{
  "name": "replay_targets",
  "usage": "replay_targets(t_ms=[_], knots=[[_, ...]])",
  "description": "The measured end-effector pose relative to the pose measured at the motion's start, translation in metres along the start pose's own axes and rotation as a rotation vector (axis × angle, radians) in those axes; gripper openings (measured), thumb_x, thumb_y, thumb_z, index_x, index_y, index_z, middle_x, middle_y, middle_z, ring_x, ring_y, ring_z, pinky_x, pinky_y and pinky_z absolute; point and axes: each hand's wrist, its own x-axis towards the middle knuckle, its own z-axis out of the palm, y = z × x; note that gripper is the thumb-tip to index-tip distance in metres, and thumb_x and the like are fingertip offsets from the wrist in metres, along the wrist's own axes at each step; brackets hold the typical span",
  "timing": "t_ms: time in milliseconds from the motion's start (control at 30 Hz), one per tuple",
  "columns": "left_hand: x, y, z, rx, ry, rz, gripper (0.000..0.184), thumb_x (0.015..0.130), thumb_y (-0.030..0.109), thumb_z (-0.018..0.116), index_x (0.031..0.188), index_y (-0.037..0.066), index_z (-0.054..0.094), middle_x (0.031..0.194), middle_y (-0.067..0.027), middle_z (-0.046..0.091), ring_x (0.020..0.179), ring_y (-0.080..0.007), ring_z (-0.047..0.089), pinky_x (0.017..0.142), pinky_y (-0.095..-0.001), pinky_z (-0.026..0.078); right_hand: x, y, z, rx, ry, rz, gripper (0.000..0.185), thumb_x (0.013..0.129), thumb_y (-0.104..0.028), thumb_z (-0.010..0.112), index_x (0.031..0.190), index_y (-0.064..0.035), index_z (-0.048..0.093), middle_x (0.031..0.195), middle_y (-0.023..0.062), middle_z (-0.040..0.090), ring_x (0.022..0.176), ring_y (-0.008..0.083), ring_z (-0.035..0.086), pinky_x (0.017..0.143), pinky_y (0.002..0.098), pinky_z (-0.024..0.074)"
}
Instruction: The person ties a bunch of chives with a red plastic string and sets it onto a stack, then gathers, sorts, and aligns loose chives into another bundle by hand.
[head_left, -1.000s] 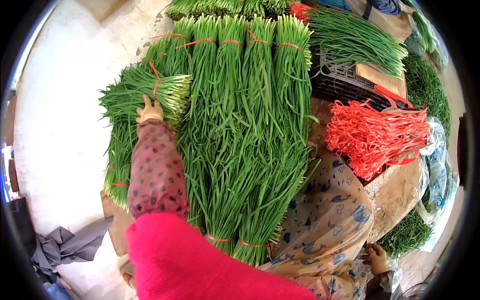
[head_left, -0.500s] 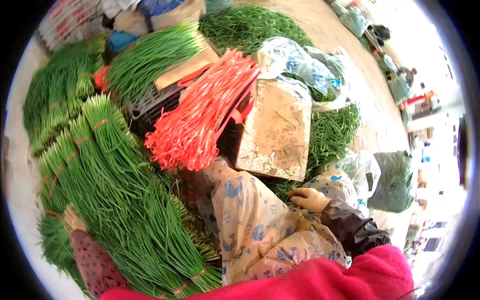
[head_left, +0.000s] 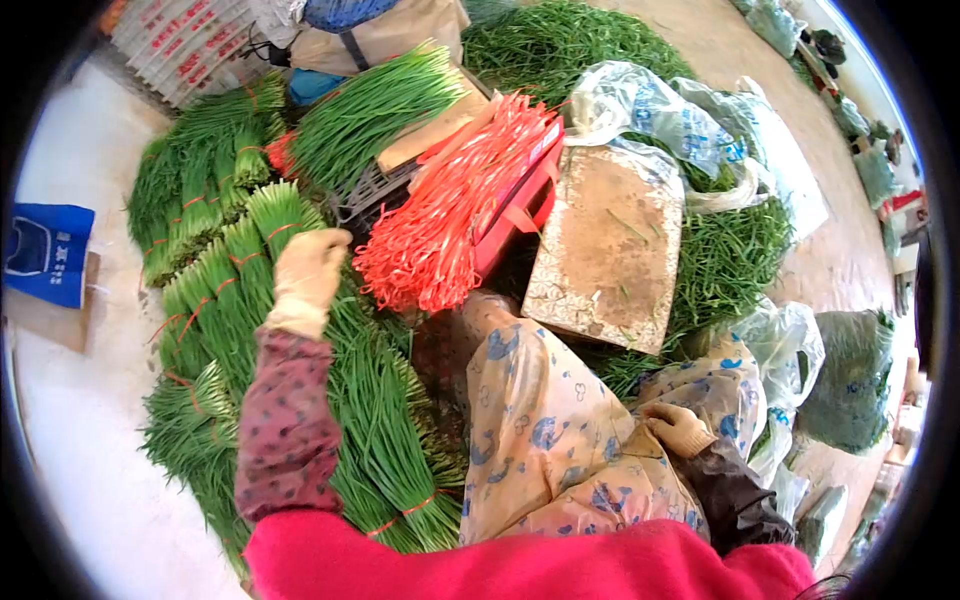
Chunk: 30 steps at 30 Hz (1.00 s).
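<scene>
My left hand (head_left: pixel 306 280), in a pale glove, is raised over bundles of chive-like greens (head_left: pixel 370 400) tied with red bands. Its fingers are curled together, and nothing shows in them. Just to its right, a thick bunch of red plastic ties (head_left: pixel 440 215) hangs over a red holder (head_left: pixel 520 205). My right hand (head_left: pixel 680 428), also gloved, rests low on the patterned plastic apron (head_left: pixel 540 430) over my lap. Its fingers are bent in against the apron; whatever is under them is hidden.
A worn, dirty board (head_left: pixel 605 240) lies ahead, with loose greens (head_left: pixel 720 265) beside it and clear plastic bags (head_left: pixel 640 105) above. More cut greens (head_left: pixel 380 110) lie on a dark crate (head_left: pixel 375 195). A filled bag (head_left: pixel 845 375) stands right; a blue bag (head_left: pixel 50 255) is far left.
My left hand has risen from the bundles' left edge and moved right, close to the red ties. My right hand's fingers are more bent on the apron. The view has shifted left.
</scene>
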Motion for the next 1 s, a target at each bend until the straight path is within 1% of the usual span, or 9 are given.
replay_targets(t_ms=[100,333,367,433,467,600,667,800,1000], knots=[[0.018,0.031,0.017,0.001,-0.124,-0.127,0.021,0.078,0.022,0.066,0.096,0.012,0.070,0.087,-0.0114,0.068,0.085,-0.0302,0.064,0.076,-0.0392,0.050,-0.003,0.005,0.000,0.038,0.019,0.043,0.037,0.089,-0.028,0.055,0.118,-0.0063,0.060,0.110,0.0149,0.065,0.103,0.0282,0.062,0.090,0.0338,0.0465],[0.029,0.034,0.047,0.016,-0.380,-0.480,0.032,0.085,0.032,0.066,0.100,0.004,0.069,0.087,-0.0157,0.069,0.081,-0.0288,0.066,0.074,-0.0362,0.050,-0.004,0.031,0.006,0.160,0.066,0.030,0.034,0.088,-0.027,0.056,0.115,-0.0079,0.062,0.107,0.0130,0.066,0.101,0.0276,0.062,0.088,0.0335,0.0468],[0.030,0.036,0.048,0.031,-0.380,-0.471,0.032,0.085,0.032,0.066,0.100,0.004,0.069,0.087,-0.0157,0.069,0.081,-0.0288,0.066,0.074,-0.0362,0.050,-0.004,0.029,0.002,0.145,0.069,0.021,0.033,0.088,-0.026,0.056,0.115,-0.0074,0.062,0.107,0.0131,0.066,0.101,0.0278,0.062,0.088,0.0336,0.0467],[0.031,0.042,0.052,-0.290,-0.315,-0.723,0.029,0.085,0.029,0.066,0.099,0.004,0.069,0.081,-0.0119,0.069,0.072,-0.0222,0.065,0.068,-0.0343,0.050,-0.004,0.033,0.001,0.201,0.075,0.001,0.033,0.088,-0.026,0.056,0.115,-0.0071,0.061,0.106,0.0135,0.066,0.101,0.0284,0.062,0.087,0.0340,0.0467],[0.032,0.038,0.055,-0.313,-0.278,-0.698,0.026,0.085,0.025,0.066,0.099,0.003,0.069,0.077,-0.0072,0.067,0.065,-0.0168,0.061,0.062,-0.0325,0.049,-0.002,0.037,0.002,0.221,0.081,-0.033,0.033,0.088,-0.026,0.056,0.115,-0.0071,0.061,0.105,0.0135,0.066,0.100,0.0286,0.062,0.087,0.0340,0.0468],[0.037,0.061,0.039,-0.395,-0.290,-0.786,0.026,0.085,0.022,0.067,0.101,0.002,0.068,0.077,-0.0078,0.067,0.063,-0.0172,0.061,0.062,-0.0327,0.050,-0.011,0.024,-0.008,0.272,0.076,-0.063,0.033,0.088,-0.026,0.056,0.115,-0.0071,0.061,0.104,0.0132,0.067,0.099,0.0287,0.063,0.086,0.0338,0.0470],[0.039,0.063,0.030,-0.421,-0.258,-0.845,0.023,0.085,0.024,0.065,0.099,0.005,0.069,0.082,-0.0080,0.069,0.071,-0.0218,0.065,0.068,-0.0351,0.051,-0.011,0.028,-0.008,0.279,0.088,-0.076,0.033,0.088,-0.025,0.056,0.115,-0.0075,0.061,0.104,0.0131,0.067,0.099,0.0285,0.063,0.086,0.0335,0.0469],[0.040,0.061,0.008,0.055,-0.156,-0.563,0.021,0.082,0.027,0.065,0.095,0.012,0.070,0.092,-0.0088,0.069,0.092,-0.0322,0.063,0.082,-0.0406,0.049,-0.005,0.044,0.002,0.322,0.106,-0.125,0.034,0.088,-0.026,0.057,0.116,-0.0076,0.061,0.105,0.0133,0.066,0.100,0.0281,0.063,0.087,0.0330,0.0469],[0.032,0.088,-0.060,0.461,-0.107,-0.211,0.021,0.082,0.026,0.060,0.091,0.008,0.066,0.094,-0.0183,0.065,0.092,-0.0361,0.062,0.078,-0.0433,0.049,-0.008,0.045,0.001,0.285,0.126,-0.188,0.038,0.088,-0.031,0.056,0.117,-0.0068,0.061,0.109,0.0147,0.065,0.104,0.0302,0.061,0.089,0.0354,0.0463]])
